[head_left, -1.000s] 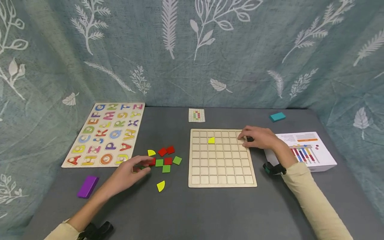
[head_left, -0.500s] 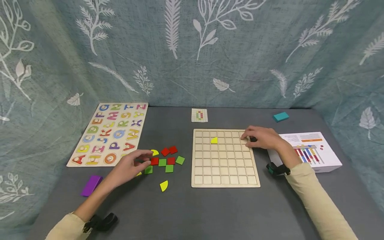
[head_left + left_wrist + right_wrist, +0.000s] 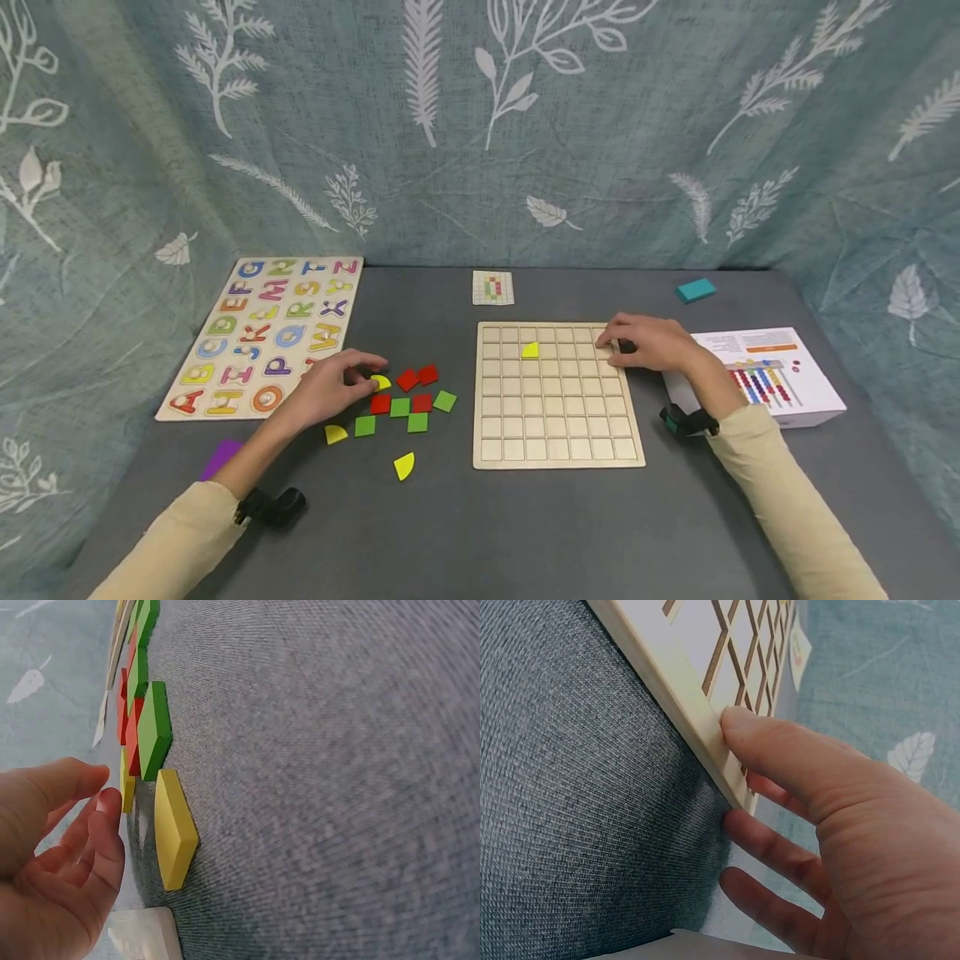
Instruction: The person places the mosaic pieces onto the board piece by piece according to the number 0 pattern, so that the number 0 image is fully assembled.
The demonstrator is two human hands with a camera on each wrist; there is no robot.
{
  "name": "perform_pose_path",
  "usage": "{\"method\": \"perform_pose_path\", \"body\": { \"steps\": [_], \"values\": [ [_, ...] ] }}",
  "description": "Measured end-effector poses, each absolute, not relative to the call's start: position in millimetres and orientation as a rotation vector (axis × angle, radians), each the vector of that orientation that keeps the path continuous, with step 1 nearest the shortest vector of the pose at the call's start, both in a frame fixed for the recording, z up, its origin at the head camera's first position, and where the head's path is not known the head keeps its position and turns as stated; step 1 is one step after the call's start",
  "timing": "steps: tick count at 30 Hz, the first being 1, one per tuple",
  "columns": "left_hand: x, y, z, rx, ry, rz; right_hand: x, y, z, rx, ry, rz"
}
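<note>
1. Left hand [image 3: 326, 390]: thumb and fingers loosely curved with a gap between the tips, at the yellow quarter-circle [image 3: 383, 382]. Not pinching it; can't tell whether a tip touches.
2. That yellow quarter-circle: flat on the gray table [image 3: 555, 533], far left of the loose pieces, partly behind the thumb. Curved side faces far-right; visible straight edge runs roughly left-right.
3. Right hand [image 3: 651, 343]: thumb and index spread, tips resting on the grid board [image 3: 557, 427] near its far right corner. Other fingers relaxed.
4. Grid board: flat, roughly square, edges running left-right and near-far.
5. Yellow piece on the board [image 3: 530, 351]: far rows, square corner near-right, curve far-left.
6. Front yellow piece [image 3: 404, 467]: square corner far-left, curve near-right. Side yellow piece [image 3: 336, 434]: below the left hand, curve far-right.
7. Four red squares [image 3: 422, 403] and four green squares [image 3: 417, 422]: clustered between left hand and board, some skewed.
8. Pattern card [image 3: 492, 287]: just beyond the board.
</note>
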State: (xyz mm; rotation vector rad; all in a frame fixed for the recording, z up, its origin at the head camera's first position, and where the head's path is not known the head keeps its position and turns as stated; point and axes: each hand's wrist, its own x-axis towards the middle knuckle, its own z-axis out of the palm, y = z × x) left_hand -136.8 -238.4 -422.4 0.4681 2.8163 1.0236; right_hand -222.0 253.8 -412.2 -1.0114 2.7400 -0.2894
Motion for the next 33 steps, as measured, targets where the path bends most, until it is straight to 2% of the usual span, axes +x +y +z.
{"method": "perform_pose_path", "body": {
  "steps": [15,33],
  "values": [
    [-136,-235,-425,0.489,2.793,1.053,-222,253,-409,-0.989,2.726,-0.280],
    [-151,-222,-403,0.643,2.837,0.733,-223,254,-412,-0.963,2.722,-0.274]
  ]
}}
